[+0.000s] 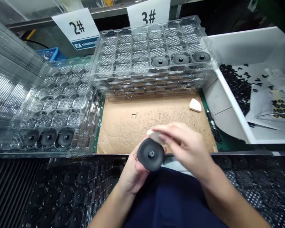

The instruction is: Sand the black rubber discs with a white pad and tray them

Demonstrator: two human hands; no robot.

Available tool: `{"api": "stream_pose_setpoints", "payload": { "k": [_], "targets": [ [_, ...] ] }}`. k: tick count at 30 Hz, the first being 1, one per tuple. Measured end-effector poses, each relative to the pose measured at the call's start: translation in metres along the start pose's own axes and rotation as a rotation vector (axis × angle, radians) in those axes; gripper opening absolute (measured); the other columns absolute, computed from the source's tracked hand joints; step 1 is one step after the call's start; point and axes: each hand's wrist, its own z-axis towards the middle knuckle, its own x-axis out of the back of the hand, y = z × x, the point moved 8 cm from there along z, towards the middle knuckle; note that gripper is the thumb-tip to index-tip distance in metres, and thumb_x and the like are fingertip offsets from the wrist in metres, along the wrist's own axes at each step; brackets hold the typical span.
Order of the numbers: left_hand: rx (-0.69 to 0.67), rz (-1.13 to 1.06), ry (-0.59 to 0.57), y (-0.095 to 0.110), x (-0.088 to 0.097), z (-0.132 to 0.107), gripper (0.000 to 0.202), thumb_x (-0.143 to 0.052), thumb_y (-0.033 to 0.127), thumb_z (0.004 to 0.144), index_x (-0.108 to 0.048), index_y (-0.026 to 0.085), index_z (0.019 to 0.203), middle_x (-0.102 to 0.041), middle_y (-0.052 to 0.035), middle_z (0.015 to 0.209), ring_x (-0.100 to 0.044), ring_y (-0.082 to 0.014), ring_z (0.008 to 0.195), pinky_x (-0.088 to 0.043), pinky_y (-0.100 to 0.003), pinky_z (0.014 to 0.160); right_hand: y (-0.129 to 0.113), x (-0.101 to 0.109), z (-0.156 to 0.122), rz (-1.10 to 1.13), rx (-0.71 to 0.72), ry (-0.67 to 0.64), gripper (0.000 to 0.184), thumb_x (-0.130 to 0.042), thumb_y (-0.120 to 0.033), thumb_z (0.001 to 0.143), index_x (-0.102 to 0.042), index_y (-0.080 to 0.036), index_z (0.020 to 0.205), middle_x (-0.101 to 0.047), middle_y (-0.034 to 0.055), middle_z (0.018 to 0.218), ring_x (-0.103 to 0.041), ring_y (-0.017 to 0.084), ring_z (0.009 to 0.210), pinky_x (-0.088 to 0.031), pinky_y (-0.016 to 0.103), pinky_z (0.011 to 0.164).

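Note:
My left hand (pixel 133 171) is shut on a round black disc part (pixel 150 155) with a small metal centre, holding it up in front of me. My right hand (pixel 181 147), slightly blurred, reaches across above the disc. Its fingertips are at a white piece (pixel 154 134) behind the disc's upper edge, and the disc partly hides that piece. A white wedge-shaped piece (pixel 195 105) lies apart on the cardboard sheet (pixel 137 133), beyond my right hand. The clear tray stack (pixel 152 53) ahead holds several black discs in its near row.
A second clear tray stack (pixel 54 107) stands left, with several black discs in its near row; more filled trays (pixel 68 193) lie below the front edge. A white bin (pixel 237 85) at right holds small black parts and tweezers. Labels 2# (pixel 76 28) and 3# (pixel 148 14) stand behind.

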Motion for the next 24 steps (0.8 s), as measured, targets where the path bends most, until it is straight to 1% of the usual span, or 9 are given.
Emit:
{"api": "stream_pose_setpoints", "payload": {
  "k": [3,5,9,13,16,18,21,22,24],
  "targets": [
    [-0.033,-0.078,-0.067,0.005,0.0,-0.002,0.064,-0.085,0.041,0.051,-0.064,0.029,0.11,-0.066,-0.0035,0.118,-0.065,-0.0218,0.099,-0.048,-0.03,0.09,0.064,-0.007,-0.027,-0.002,-0.311,0.011,0.022,-0.048,-0.026,0.093,-0.066,-0.021,0.106,-0.066,0.0045,0.09,-0.059,0.017,0.077,-0.043,0.029,0.065],
    [-0.025,-0.092,-0.079,0.006,0.001,-0.002,0.062,-0.084,0.041,0.053,-0.064,0.03,0.11,-0.066,-0.0032,0.118,-0.065,-0.0208,0.1,-0.048,-0.028,0.089,0.093,-0.023,-0.051,0.038,-0.393,-0.028,0.024,-0.048,-0.029,0.092,-0.068,-0.02,0.103,-0.067,0.0056,0.09,-0.061,0.018,0.079,-0.046,0.03,0.066],
    [0.016,-0.093,-0.04,0.003,0.001,0.002,0.065,-0.086,0.041,0.049,-0.064,0.028,0.109,-0.068,-0.003,0.113,-0.064,-0.0201,0.101,-0.049,-0.026,0.087,0.109,-0.043,-0.076,0.105,-0.405,-0.07,0.022,-0.051,-0.029,0.09,-0.071,-0.019,0.092,-0.068,0.0041,0.079,-0.063,0.018,0.072,-0.049,0.029,0.064],
    [0.037,-0.087,-0.026,-0.002,-0.007,0.008,0.066,-0.088,0.036,0.046,-0.064,0.027,0.107,-0.069,-0.0015,0.109,-0.064,-0.0204,0.097,-0.049,-0.027,0.086,0.073,-0.008,-0.051,0.107,-0.394,0.087,0.021,-0.051,-0.027,0.092,-0.067,-0.022,0.104,-0.066,0.0032,0.097,-0.061,0.017,0.083,-0.048,0.026,0.064],
    [0.034,-0.047,-0.004,-0.004,-0.01,0.009,0.062,-0.088,0.037,0.047,-0.066,0.024,0.104,-0.07,-0.0011,0.103,-0.064,-0.0183,0.095,-0.048,-0.025,0.087,0.009,0.017,-0.023,0.054,-0.137,0.213,0.026,-0.047,-0.018,0.093,-0.06,-0.016,0.116,-0.064,0.0058,0.102,-0.058,0.017,0.09,-0.046,0.029,0.076],
    [0.029,-0.039,0.02,-0.003,-0.009,0.008,0.055,-0.087,0.034,0.052,-0.067,0.025,0.102,-0.07,0.0,0.101,-0.063,-0.0161,0.096,-0.046,-0.023,0.089,-0.024,0.01,-0.011,0.013,0.017,0.116,0.029,-0.043,-0.014,0.093,-0.058,-0.009,0.117,-0.065,0.009,0.097,-0.058,0.019,0.087,-0.045,0.033,0.08],
    [0.011,-0.058,0.051,-0.003,-0.006,0.006,0.052,-0.087,0.03,0.053,-0.067,0.028,0.101,-0.07,0.002,0.101,-0.063,-0.0148,0.094,-0.048,-0.023,0.086,-0.036,-0.019,-0.005,0.052,0.036,-0.167,0.025,-0.042,-0.011,0.091,-0.064,-0.011,0.102,-0.065,0.0065,0.086,-0.058,0.018,0.077,-0.047,0.03,0.071],
    [0.013,-0.058,0.057,-0.003,-0.005,0.006,0.049,-0.087,0.028,0.053,-0.068,0.026,0.098,-0.07,0.0024,0.095,-0.064,-0.0135,0.088,-0.049,-0.021,0.083,-0.034,-0.024,-0.004,0.05,0.025,-0.192,0.025,-0.042,-0.011,0.091,-0.065,-0.011,0.1,-0.065,0.006,0.085,-0.058,0.018,0.075,-0.046,0.03,0.069],
    [0.046,-0.061,0.064,-0.007,-0.003,0.005,0.041,-0.086,0.028,0.055,-0.069,0.022,0.091,-0.069,0.0036,0.08,-0.064,-0.0101,0.075,-0.05,-0.017,0.077,-0.03,-0.02,-0.003,-0.008,0.036,-0.081,0.028,-0.039,-0.012,0.092,-0.063,-0.009,0.105,-0.065,0.0085,0.087,-0.057,0.019,0.075,-0.046,0.032,0.069]
  ]
}}
